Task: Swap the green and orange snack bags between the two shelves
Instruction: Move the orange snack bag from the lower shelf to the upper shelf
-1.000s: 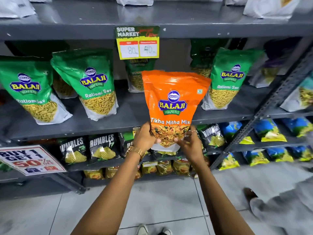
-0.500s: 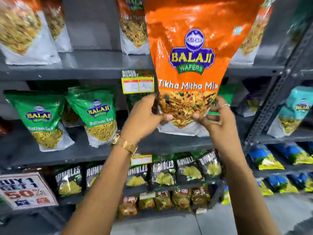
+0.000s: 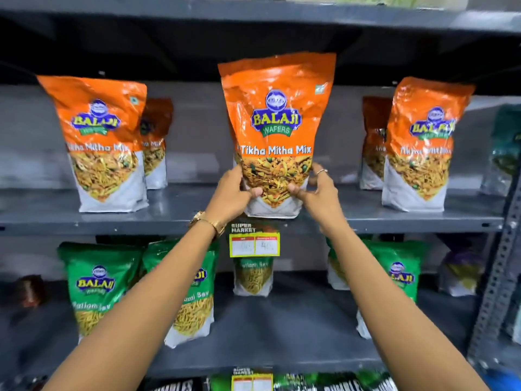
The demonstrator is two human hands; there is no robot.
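Observation:
An orange Tikha Mitha Mix bag [image 3: 277, 119] stands upright at the front middle of the upper shelf [image 3: 174, 218], its base on the shelf edge. My left hand [image 3: 232, 194] grips its lower left side and my right hand [image 3: 318, 190] its lower right side. Other orange bags stand on the same shelf: one at the left [image 3: 103, 142] and one at the right [image 3: 423, 145], each with another behind it. On the lower shelf [image 3: 282, 342] stand green Ratlami Sev bags, at the left [image 3: 95, 283], partly behind my left arm [image 3: 194, 306], and at the right [image 3: 400, 275].
A yellow price tag [image 3: 254, 244] hangs from the upper shelf's front edge just below the held bag. A perforated grey upright [image 3: 499, 283] bounds the shelves on the right. Dark snack packs and another price tag [image 3: 251, 382] show along the bottom edge.
Both hands carried the orange bag up from in front of the green shelf and set its base on the upper shelf among the other orange bags. The view tilted upward.

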